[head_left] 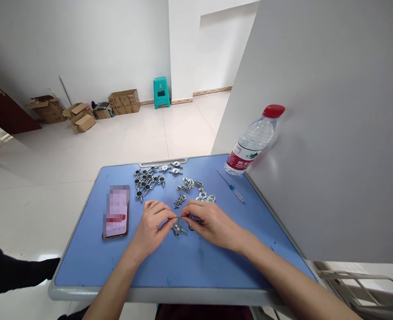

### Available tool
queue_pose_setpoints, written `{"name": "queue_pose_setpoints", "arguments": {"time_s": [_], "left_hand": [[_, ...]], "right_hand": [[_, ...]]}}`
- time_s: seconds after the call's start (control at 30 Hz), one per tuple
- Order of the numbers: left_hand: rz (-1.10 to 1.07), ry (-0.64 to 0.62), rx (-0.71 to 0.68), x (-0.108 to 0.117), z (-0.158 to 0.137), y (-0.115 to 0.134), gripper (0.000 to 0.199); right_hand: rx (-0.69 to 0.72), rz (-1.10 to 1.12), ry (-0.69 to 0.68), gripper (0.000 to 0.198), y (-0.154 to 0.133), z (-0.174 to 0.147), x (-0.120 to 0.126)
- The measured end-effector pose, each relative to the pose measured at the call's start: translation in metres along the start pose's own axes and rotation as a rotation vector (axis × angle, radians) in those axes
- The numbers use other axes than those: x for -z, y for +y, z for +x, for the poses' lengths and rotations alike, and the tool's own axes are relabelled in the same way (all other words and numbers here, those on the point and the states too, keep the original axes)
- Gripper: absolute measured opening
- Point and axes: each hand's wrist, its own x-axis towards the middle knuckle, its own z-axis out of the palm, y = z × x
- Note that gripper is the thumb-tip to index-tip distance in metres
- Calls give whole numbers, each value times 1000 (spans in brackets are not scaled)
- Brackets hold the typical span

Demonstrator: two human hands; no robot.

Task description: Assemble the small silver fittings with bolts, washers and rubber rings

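To the far left of your hands you have a cluster of black-centred metal parts (146,178), with silver flanged pieces (176,170) just right of it. Looped metal links (189,183) and a little heap of small fittings (179,202) lie nearer you, and flat metal plates (207,198) sit just beyond your right hand (212,221), which partly covers more small pieces. A phone (119,211) lies to the left, a screwdriver (231,186) to the right, and a red-capped bottle (251,144) stands at the far right. Your left hand (152,224) and right hand each keep a narrow grip, thumb against finger, on a thin dark piece (179,217) held between them; its exact shape is too small to tell. Just on the near side of that piece, a rounded metal part (177,229) lies on the blue tabletop (209,271). A grey panel (332,111) borders the right side, and across the pale floor (143,138) stand cardboard boxes (125,102) and a green stool (161,92) by the far wall.
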Motion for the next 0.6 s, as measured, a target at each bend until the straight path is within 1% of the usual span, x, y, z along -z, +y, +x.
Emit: {"name": "queue_pose_setpoints", "arguments": {"time_s": [0.07, 0.1, 0.17, 0.2, 0.27, 0.4, 0.5, 0.6], "left_hand": [[-24, -27, 85, 1, -1, 0, 8], [-36, -47, 138, 2, -2, 0, 13], [-60, -100, 226, 3, -3, 1, 31], [-70, -129, 248, 3, -4, 1, 37], [-80, -183, 251, 4, -5, 2, 41], [-80, -238, 221, 3, -3, 5, 39], [-80, -251, 223, 2, -2, 7, 39], [-78, -253, 230, 1, -1, 7, 41]], "right_hand": [[-44, -35, 3, 13, 3, 0, 0], [-71, -66, 2, 13, 4, 0, -1], [-113, -146, -16, 14, 7, 1, -3], [-122, -183, -34, 14, 8, 1, -5], [-117, -238, -71, 15, 9, 2, -9], [-25, -322, -89, 16, 6, 0, -16], [86, -377, -87, 20, 4, -2, -18], [183, -415, -107, 20, 4, -3, -19]]}}
